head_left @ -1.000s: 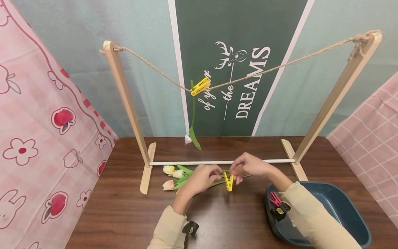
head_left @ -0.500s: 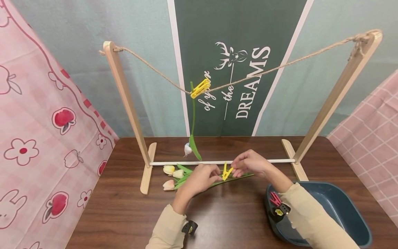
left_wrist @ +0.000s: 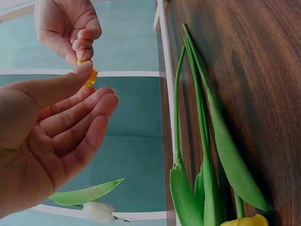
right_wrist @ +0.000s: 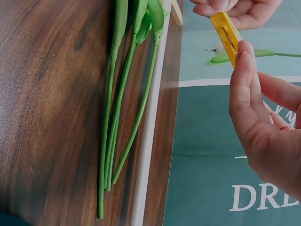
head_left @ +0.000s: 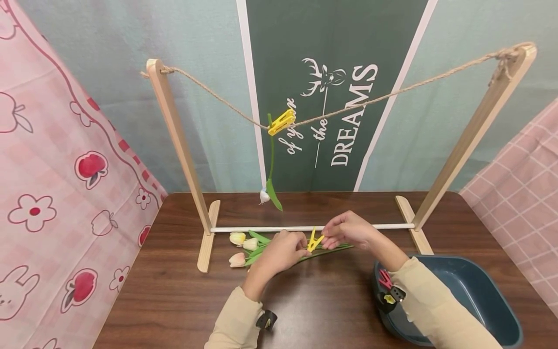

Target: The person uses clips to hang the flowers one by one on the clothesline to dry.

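Note:
Both hands meet at a yellow clothespin (head_left: pixel 314 241) above the table. My left hand (head_left: pixel 284 251) pinches one end of it between thumb and fingers. The fingertips of my right hand (head_left: pixel 348 230) pinch the other end, as the right wrist view shows along the clothespin's side (right_wrist: pixel 226 37). Beneath the hands lie several tulips with green stems (left_wrist: pixel 202 108), their heads to the left, among them a pink one (head_left: pixel 237 260). Above, a white tulip (head_left: pixel 264 196) hangs head down from a rope, its stem clipped by another yellow clothespin (head_left: pixel 281 122).
The twine rope (head_left: pixel 440 76) sags between two wooden posts (head_left: pixel 178 145), joined low down by a white rod (head_left: pixel 244 229). A dark blue basin (head_left: pixel 475 291) stands at the right, partly under the right sleeve, with a red clothespin (head_left: pixel 385 278) at its left side.
The clothespin has risen slightly, shifted left and tilted, its V now facing up. My right hand has moved up a little. The hanging tulip has bobbed down and back up.

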Demonstrator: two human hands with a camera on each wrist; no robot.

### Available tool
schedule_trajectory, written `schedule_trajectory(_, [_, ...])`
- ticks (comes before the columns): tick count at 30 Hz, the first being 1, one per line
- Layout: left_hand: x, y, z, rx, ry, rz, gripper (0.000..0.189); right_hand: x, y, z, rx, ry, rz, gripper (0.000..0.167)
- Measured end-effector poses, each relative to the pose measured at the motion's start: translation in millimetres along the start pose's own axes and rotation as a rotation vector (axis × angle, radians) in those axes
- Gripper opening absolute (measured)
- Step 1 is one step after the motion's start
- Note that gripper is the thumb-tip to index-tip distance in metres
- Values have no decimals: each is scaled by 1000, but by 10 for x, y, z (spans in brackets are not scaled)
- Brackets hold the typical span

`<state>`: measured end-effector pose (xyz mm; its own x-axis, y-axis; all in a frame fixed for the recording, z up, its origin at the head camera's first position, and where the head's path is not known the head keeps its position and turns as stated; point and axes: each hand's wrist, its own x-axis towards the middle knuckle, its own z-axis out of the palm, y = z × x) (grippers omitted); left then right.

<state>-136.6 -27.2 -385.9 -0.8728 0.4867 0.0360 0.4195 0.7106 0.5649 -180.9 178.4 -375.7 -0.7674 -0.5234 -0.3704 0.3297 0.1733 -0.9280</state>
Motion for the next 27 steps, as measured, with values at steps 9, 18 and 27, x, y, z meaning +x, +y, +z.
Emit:
schedule_trajectory(9, [3,-7,-2,42,34,46,11,-8,2,-6,-13,-8,-2,21])
schedule_trajectory(18, [-7,-34,-25,74,92,90,7,-49,-7,5,-151,-15,-29,19])
schedule_trajectory(27, [-21,-82,-100,46,85,148,8,-56,-36,63,-563,26,-213,33])
